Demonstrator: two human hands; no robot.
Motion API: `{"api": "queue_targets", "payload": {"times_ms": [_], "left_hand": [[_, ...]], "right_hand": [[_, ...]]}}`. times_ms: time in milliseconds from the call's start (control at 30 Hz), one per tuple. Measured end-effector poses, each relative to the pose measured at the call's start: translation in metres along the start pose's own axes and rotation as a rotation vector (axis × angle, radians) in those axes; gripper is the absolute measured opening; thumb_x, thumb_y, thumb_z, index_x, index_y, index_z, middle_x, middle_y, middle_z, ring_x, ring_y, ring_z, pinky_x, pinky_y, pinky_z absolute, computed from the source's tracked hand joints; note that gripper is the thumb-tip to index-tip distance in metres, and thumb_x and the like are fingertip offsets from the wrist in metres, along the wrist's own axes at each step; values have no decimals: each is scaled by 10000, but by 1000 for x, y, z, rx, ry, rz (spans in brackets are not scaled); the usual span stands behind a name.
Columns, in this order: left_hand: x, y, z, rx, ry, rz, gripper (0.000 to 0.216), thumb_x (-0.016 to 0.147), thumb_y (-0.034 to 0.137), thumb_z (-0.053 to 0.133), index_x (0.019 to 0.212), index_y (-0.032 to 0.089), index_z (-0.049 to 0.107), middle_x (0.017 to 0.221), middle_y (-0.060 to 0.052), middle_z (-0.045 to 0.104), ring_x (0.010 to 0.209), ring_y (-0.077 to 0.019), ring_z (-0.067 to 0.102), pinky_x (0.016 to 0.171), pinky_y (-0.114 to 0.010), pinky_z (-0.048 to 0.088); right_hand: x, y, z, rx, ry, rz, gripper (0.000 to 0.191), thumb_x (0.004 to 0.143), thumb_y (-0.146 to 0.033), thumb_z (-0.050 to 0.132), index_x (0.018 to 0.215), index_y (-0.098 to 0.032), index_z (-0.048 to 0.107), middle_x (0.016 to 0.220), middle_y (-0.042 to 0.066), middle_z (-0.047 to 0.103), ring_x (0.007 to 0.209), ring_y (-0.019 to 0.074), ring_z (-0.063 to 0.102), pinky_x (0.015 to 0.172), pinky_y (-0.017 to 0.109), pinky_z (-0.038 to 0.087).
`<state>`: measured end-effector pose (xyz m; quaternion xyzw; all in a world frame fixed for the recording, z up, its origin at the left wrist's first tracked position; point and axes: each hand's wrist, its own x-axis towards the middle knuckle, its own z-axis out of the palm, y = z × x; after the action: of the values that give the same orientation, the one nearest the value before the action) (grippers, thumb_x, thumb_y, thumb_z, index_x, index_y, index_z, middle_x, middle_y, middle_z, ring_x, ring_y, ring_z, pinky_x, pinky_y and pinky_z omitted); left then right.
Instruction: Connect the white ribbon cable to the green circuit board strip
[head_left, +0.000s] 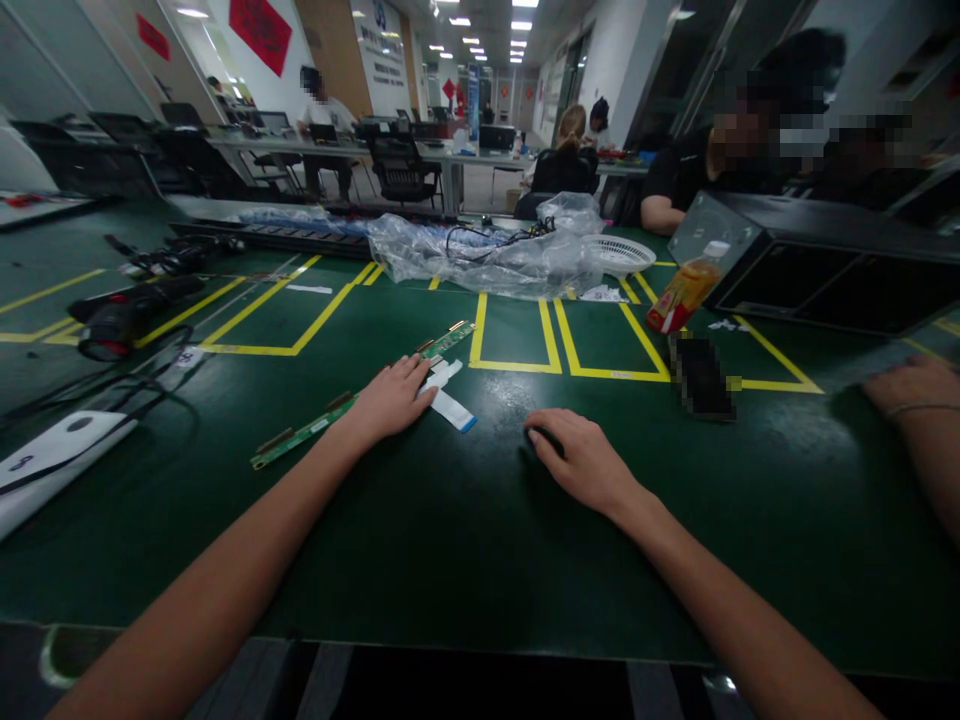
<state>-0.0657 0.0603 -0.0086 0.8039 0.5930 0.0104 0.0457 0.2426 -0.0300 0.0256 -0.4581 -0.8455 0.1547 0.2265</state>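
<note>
My left hand [390, 400] lies palm down over the middle of a long, narrow green circuit board [304, 435], its fingers stretched out. From under the fingertips a white flat ribbon cable [454, 410] with a blue end sticks out onto the green table [465, 560]. The board runs diagonally, and its middle is hidden by the hand. To the right of the cable, my right hand [581, 455] rests loosely on the table. Its fingers are slightly curled, with a gap between thumb and index finger, and I see nothing in it.
Clear plastic wrap [487, 255] and a white basket [619, 253] lie farther back. A drink bottle [686, 290], a phone [703, 377] and a black case [825, 260] stand right. Another person's hand [911, 385] is at the right edge. Cables and a white box [60, 460] sit left.
</note>
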Motion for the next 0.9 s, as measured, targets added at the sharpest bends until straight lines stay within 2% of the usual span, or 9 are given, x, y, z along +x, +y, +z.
{"api": "queue_targets", "payload": {"times_ms": [267,400,567,667,800,900], "left_hand": [[2,-54,-7,40,-53,-269,772,1008,533,272,1565,-1,300,1626,-248,258,1512,-380,245,1181,-520,290],[-1,-76,-5,70,-8,-336,763,997,506,279,1520,-44,353,1597,-280,302,1496,-390,278,1178,-503,300],[4,-80,1,27,-13,-219,702,1017,440,243,1572,11,275,1632,-239,252,1522,-342,236,1199,-500,259],[6,-82,1,20,-32,-272,712,1019,460,240,1566,7,285,1620,-243,279,1517,-347,246,1192,-510,265],[7,-94,-4,25,10,-396,714,1012,467,235,1538,-4,341,1593,-259,325,1495,-366,288,1166,-527,307],[7,-102,-4,29,26,-436,733,1007,497,235,1546,12,338,1592,-257,328,1487,-375,300,1155,-549,320]], "right_hand": [[0,0,-4,-4,9,11,238,1009,-260,463,1127,-205,662,1151,93,725,1089,243,654,973,444,511],[-1,-1,-4,1,5,9,228,1007,-255,472,1125,-204,661,1154,92,724,1094,244,652,975,441,509],[-1,-2,-4,-5,-16,15,225,1008,-257,480,1138,-214,659,1154,84,723,1089,245,652,954,439,517],[-1,-2,-5,-2,-15,10,223,1005,-252,485,1137,-208,659,1148,85,722,1086,245,651,953,437,515],[-1,-2,-6,4,-18,5,223,1007,-254,485,1144,-215,656,1161,80,717,1095,242,645,958,439,513],[-2,-1,-5,7,-23,-8,209,1003,-243,496,1138,-214,653,1159,78,714,1090,239,641,954,439,512]]}}
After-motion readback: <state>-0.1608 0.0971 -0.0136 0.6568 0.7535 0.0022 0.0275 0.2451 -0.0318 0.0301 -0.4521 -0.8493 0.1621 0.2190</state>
